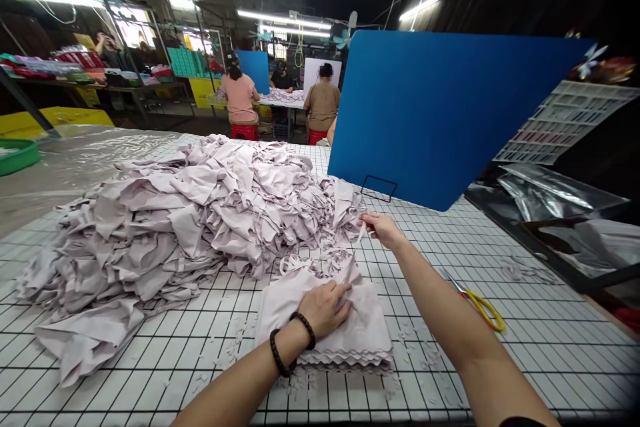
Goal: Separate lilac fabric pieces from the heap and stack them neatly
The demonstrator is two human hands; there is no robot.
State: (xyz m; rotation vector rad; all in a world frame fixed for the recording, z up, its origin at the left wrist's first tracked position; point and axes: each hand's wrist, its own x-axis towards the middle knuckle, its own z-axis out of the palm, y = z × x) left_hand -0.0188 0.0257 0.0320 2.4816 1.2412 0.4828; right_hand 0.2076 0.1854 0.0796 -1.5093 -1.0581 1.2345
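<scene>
A stack of pale lilac fabric pieces (370, 330) with wavy front edges lies on the white gridded table (540, 353). My left hand (325, 310), with two dark beaded bracelets at the wrist, rests flat on top of the stack, fingers spread. Beyond the stack, my right hand (381, 228) pinches a thin pale strap (361, 233), its fingers closed near the right end of a large heap of the same fabric (200, 213). Loose straps lie at the back edge of the stack.
Yellow-handled scissors (483, 310) lie beside my right forearm. A blue board (425, 120) stands behind my right hand on a black wire stand (379, 188). Small scraps dot the table. A green basket (20, 157) is at far left. Several people are in the background.
</scene>
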